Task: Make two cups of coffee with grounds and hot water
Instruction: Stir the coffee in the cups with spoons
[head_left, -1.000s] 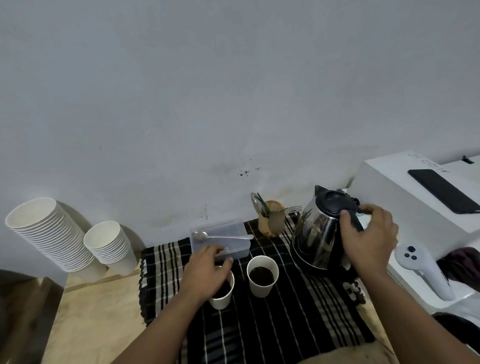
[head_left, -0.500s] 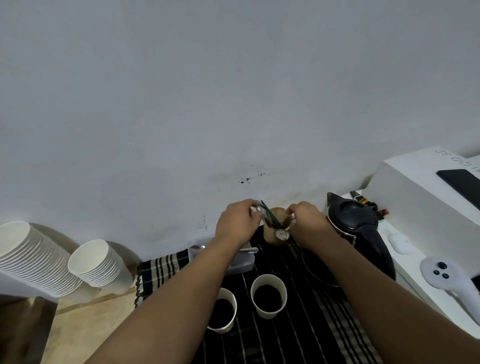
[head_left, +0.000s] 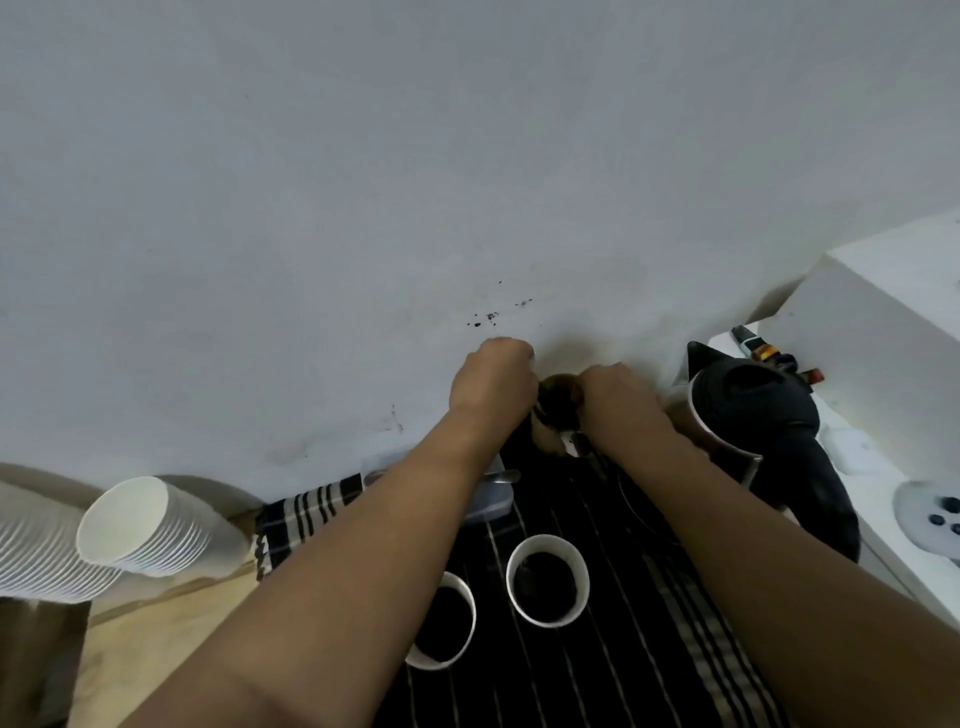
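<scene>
Two white paper cups stand on the striped cloth (head_left: 597, 665), both with dark coffee inside: the left cup (head_left: 444, 621) partly under my left forearm, the right cup (head_left: 547, 581) in the open. At the back, against the wall, is a brown utensil holder (head_left: 555, 415). My left hand (head_left: 493, 382) is closed in a fist at the holder's left rim, over the utensils that stick out of it. My right hand (head_left: 618, 400) grips its right side. The black and steel kettle (head_left: 748, 415) stands to the right of my right arm.
A clear lidded box (head_left: 491, 501) with a spoon (head_left: 504, 475) on it lies under my left forearm. Stacks of paper cups (head_left: 150, 525) lie at the left. A white box (head_left: 883, 322) and a white controller (head_left: 930, 514) are at the right.
My right hand left the kettle handle and my left hand left the left cup. Both moved back to the utensil holder and closed on it. The view leaned forward.
</scene>
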